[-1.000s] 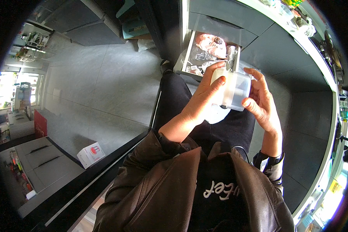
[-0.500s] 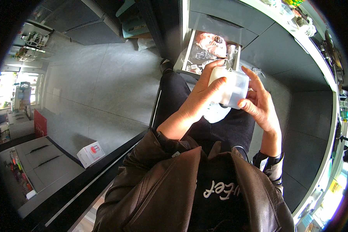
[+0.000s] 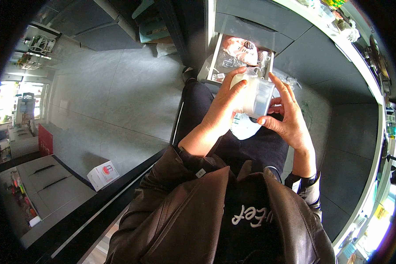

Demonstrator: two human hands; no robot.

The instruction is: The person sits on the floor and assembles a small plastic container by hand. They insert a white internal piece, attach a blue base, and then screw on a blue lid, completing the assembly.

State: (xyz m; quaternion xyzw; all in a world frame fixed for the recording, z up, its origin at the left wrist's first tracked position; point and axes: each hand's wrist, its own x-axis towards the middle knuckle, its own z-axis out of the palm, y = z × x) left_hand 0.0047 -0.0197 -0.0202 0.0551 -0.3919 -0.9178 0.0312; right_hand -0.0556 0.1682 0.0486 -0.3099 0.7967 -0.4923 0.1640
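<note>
Above my lap, a translucent white plastic container (image 3: 262, 99) is held between both hands, in front of the open drawer (image 3: 212, 66). My left hand (image 3: 222, 103) grips its whiter, opaque end, thumb lying across the upper side. At the clearer end, my right hand (image 3: 290, 121) has its fingertips at the far corner and its thumb at the near corner. Something darker shows faintly through the clear wall, too blurred to name. Below the container, a pale bluish-white item (image 3: 245, 128) lies on my lap, partly covered by it.
The drawer holds a pink bag (image 3: 241, 49) and clear plastic packaging (image 3: 228, 61). Dark grey cabinets (image 3: 317, 53) run under a cluttered counter to the right. On the left, a white box with a red print (image 3: 103, 175) stands beyond a black ledge (image 3: 132, 174).
Both hands and the container have shifted slightly left and tilted a little. More of the lap and the floor beside my right hand shows.
</note>
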